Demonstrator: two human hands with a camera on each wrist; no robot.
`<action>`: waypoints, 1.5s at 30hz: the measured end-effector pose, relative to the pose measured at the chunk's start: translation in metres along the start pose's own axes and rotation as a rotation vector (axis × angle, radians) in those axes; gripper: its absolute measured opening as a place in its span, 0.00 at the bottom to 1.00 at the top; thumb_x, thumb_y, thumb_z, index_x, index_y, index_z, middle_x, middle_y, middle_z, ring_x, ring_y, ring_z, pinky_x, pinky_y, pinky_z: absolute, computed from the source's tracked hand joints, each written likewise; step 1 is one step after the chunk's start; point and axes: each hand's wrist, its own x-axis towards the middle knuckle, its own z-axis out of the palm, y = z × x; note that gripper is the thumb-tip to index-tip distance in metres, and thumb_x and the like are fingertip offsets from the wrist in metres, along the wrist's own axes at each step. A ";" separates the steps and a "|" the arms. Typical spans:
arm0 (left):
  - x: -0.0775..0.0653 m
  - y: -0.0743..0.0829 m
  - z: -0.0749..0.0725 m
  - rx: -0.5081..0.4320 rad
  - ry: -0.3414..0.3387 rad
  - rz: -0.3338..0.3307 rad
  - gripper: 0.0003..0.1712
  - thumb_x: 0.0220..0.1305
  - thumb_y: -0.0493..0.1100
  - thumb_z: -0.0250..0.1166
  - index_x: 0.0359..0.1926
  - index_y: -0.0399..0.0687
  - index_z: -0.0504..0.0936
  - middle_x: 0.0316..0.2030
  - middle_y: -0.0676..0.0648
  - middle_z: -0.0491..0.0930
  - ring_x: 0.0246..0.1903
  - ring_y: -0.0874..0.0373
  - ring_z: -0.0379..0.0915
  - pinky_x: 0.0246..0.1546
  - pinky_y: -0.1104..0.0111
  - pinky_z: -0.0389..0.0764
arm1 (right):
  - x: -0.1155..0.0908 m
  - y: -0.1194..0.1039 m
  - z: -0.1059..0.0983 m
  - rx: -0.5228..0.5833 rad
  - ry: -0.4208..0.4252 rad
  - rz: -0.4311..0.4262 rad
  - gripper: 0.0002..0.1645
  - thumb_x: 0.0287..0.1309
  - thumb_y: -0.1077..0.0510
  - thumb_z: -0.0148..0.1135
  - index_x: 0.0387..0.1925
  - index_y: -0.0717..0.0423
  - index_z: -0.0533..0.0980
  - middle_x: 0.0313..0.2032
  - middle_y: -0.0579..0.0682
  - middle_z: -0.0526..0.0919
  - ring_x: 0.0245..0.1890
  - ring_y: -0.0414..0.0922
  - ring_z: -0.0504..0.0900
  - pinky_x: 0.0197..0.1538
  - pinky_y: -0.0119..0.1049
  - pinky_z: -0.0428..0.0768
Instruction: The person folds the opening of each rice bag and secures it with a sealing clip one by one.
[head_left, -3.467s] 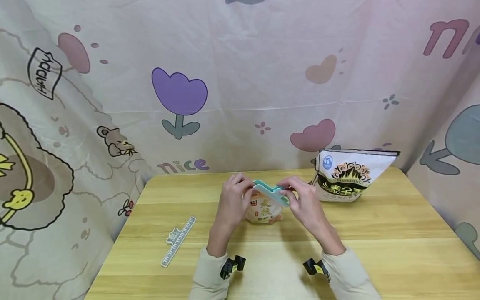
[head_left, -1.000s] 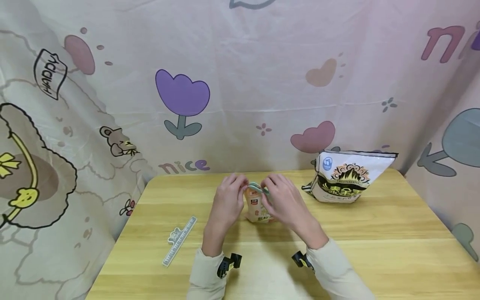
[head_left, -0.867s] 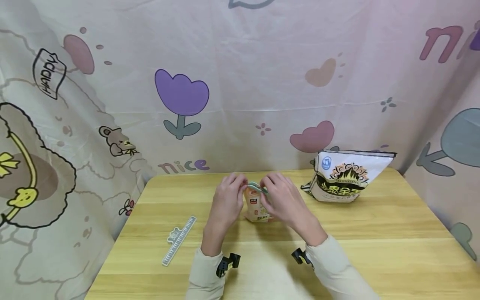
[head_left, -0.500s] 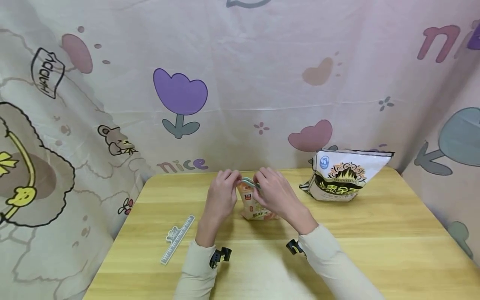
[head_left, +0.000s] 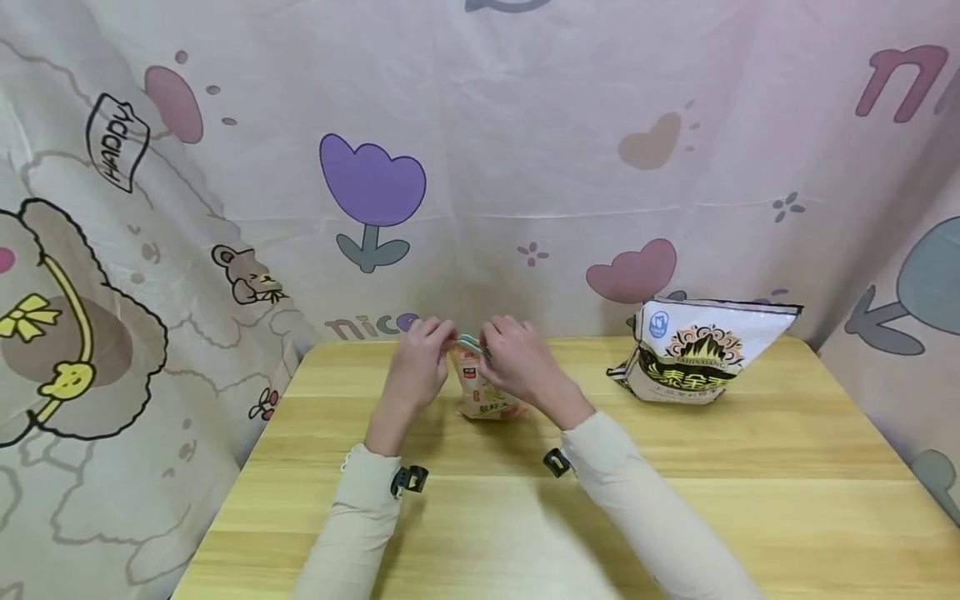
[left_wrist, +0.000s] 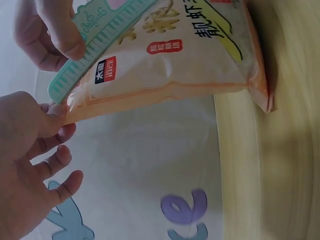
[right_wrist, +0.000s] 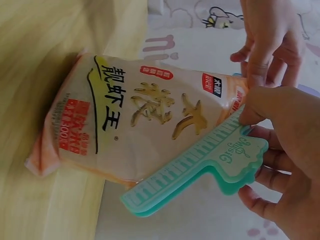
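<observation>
A small plastic rice bag (head_left: 487,402) with orange edges stands upright on the table, its gold lettering showing in the right wrist view. My left hand (head_left: 420,362) pinches its top left corner between thumb and finger, the other fingers spread apart (left_wrist: 30,155). My right hand (head_left: 520,357) grips a mint-green bag clip (right_wrist: 192,162) by its handle, thumb on the piano-key bar. The clip (left_wrist: 95,55) lies slanted across the bag's top, one end close to my left thumb. In the head view the hands cover most of the clip.
A larger white rice bag (head_left: 686,358) with a black band stands at the back right of the wooden table (head_left: 480,517). A pale clip (head_left: 346,461) barely shows beside my left sleeve. A patterned curtain (head_left: 510,167) hangs behind the table.
Both hands have moved left and slightly away with the clip and small bag. The left forearm now covers most of the pale clip. At first both hands held the green clip's ends.
</observation>
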 end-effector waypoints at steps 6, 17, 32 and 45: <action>-0.005 -0.025 -0.009 0.033 0.020 -0.053 0.02 0.69 0.34 0.66 0.38 0.43 0.80 0.36 0.45 0.80 0.38 0.44 0.73 0.39 0.52 0.73 | 0.027 -0.009 0.017 0.033 -0.032 -0.019 0.07 0.61 0.57 0.65 0.38 0.56 0.78 0.35 0.49 0.79 0.37 0.47 0.78 0.37 0.39 0.78; -0.005 -0.065 -0.020 0.034 0.105 -0.056 0.03 0.66 0.31 0.68 0.38 0.40 0.82 0.35 0.43 0.80 0.36 0.42 0.72 0.35 0.49 0.71 | 0.066 -0.024 0.040 -0.029 -0.057 -0.045 0.07 0.64 0.56 0.63 0.39 0.56 0.77 0.36 0.48 0.79 0.37 0.46 0.78 0.39 0.37 0.78; -0.018 -0.100 -0.039 0.014 0.097 -0.173 0.06 0.66 0.25 0.65 0.36 0.38 0.79 0.36 0.39 0.80 0.40 0.39 0.74 0.41 0.48 0.76 | 0.102 -0.058 0.062 -0.149 -0.180 -0.010 0.17 0.71 0.49 0.58 0.55 0.53 0.78 0.53 0.47 0.82 0.52 0.43 0.79 0.53 0.35 0.78; -0.024 -0.108 -0.042 0.003 0.081 -0.282 0.04 0.69 0.27 0.63 0.38 0.37 0.78 0.43 0.37 0.80 0.42 0.38 0.74 0.41 0.46 0.76 | 0.111 -0.069 0.070 -0.156 -0.184 0.000 0.19 0.72 0.49 0.56 0.57 0.53 0.77 0.50 0.45 0.81 0.44 0.39 0.76 0.42 0.29 0.74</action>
